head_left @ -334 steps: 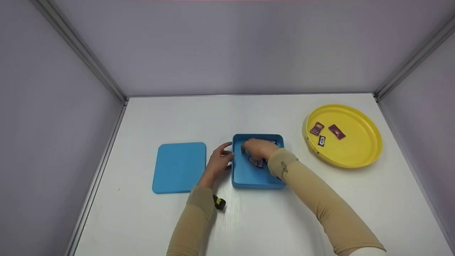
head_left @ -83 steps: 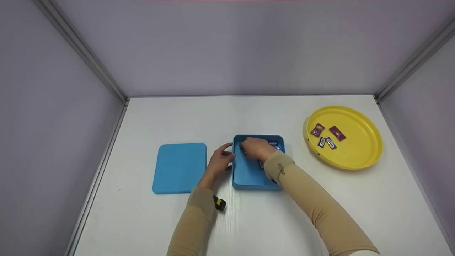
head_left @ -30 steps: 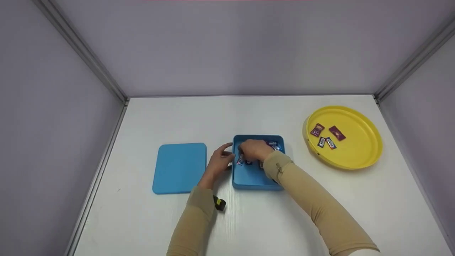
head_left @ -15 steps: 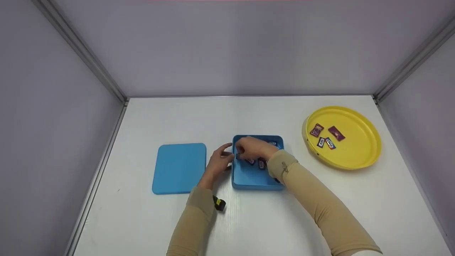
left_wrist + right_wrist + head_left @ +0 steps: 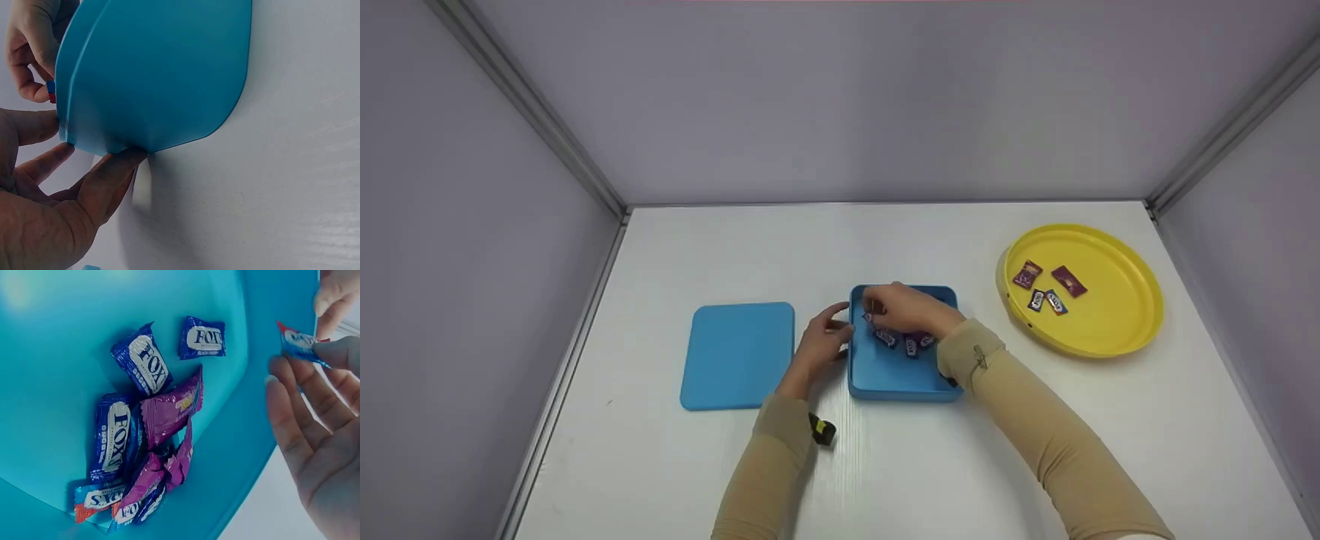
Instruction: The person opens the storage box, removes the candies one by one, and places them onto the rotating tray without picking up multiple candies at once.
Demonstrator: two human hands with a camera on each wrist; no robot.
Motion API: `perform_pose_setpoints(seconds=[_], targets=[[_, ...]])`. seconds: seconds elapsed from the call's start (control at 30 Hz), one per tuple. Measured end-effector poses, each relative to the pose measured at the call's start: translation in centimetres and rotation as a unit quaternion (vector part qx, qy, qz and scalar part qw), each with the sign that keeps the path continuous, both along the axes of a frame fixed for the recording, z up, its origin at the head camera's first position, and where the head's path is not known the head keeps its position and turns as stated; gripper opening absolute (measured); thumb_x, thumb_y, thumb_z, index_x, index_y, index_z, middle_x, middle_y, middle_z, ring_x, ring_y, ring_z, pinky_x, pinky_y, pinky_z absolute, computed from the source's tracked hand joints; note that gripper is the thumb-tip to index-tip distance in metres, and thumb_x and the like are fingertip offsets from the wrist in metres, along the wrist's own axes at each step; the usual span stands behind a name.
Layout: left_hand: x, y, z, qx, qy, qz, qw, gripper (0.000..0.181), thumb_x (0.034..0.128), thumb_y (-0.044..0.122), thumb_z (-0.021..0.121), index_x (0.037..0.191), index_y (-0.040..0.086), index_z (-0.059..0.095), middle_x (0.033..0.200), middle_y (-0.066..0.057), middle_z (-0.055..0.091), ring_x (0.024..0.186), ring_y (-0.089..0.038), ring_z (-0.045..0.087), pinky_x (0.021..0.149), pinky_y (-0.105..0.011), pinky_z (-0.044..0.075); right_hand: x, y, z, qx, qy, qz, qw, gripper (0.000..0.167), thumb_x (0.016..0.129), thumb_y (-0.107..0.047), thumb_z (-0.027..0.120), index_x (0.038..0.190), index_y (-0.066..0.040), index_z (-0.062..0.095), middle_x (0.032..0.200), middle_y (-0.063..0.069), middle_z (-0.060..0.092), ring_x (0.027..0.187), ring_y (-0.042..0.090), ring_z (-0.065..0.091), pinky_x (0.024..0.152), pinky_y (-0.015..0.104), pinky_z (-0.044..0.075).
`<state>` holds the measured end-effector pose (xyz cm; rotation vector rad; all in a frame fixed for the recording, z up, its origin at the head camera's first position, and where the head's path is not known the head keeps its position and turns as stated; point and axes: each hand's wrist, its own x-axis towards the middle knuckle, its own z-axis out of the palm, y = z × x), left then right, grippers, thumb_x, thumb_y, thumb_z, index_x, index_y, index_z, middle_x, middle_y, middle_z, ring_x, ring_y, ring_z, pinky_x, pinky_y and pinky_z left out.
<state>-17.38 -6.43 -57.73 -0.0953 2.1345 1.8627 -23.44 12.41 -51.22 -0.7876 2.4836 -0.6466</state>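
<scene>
My right hand (image 5: 911, 309) pinches a small wrapped candy (image 5: 301, 343) with a blue, white and red wrapper, above the left side of a blue box (image 5: 900, 381). My left hand (image 5: 819, 343) rests its fingertips against the outside of the box's left wall. In the right wrist view several candies lie inside: dark blue ones (image 5: 115, 433), purple ones (image 5: 171, 408) and a blue one with an orange-red end (image 5: 98, 499). Part of the box's inside is hidden by my right hand in the head view.
A round yellow tray (image 5: 1110, 315) stands at the right with two purple candies (image 5: 1069, 281), a dark blue candy (image 5: 1036, 300) and a blue-and-red candy (image 5: 1056, 302). A flat blue lid (image 5: 739, 356) lies left of my left hand. Walls enclose the white table (image 5: 885, 472).
Since 11.1 s ago a blue-and-red candy has come onto the yellow tray. In the last second my right hand has risen slightly, with a candy pinched in it. My left hand stays put.
</scene>
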Motion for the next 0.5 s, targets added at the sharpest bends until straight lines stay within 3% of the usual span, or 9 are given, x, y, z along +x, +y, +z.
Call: perform_pose_setpoints(seconds=[0.27,0.5], targets=[[-0.1,0.1,-0.1,-0.005,0.001,0.002,1.0000,0.050,0.0985,0.014,0.058,0.147,0.016,0.047,0.119,-0.016,0.059,0.104,-0.026,0.061,0.084,-0.043,0.054,0.6,1.2,1.2,0.010,-0.014,0.009,0.9998,0.025,0.098,-0.011,0.058,0.121,-0.005,0.064,0.104,0.006,0.064,0.084,0.018,0.060,0.077,0.038,0.051],[0.0,0.1,0.0,-0.014,-0.001,0.004,0.9999,0.050,0.0983,0.014,0.058,0.147,0.016,0.046,0.121,-0.016,0.058,0.106,-0.026,0.060,0.086,-0.044,0.053,1.4,2.8,1.9,0.009,-0.035,-0.016,0.9992,0.028,0.098,-0.013,0.059,0.125,-0.007,0.064,0.113,0.008,0.064,0.091,0.018,0.061,0.084,0.040,0.052]])
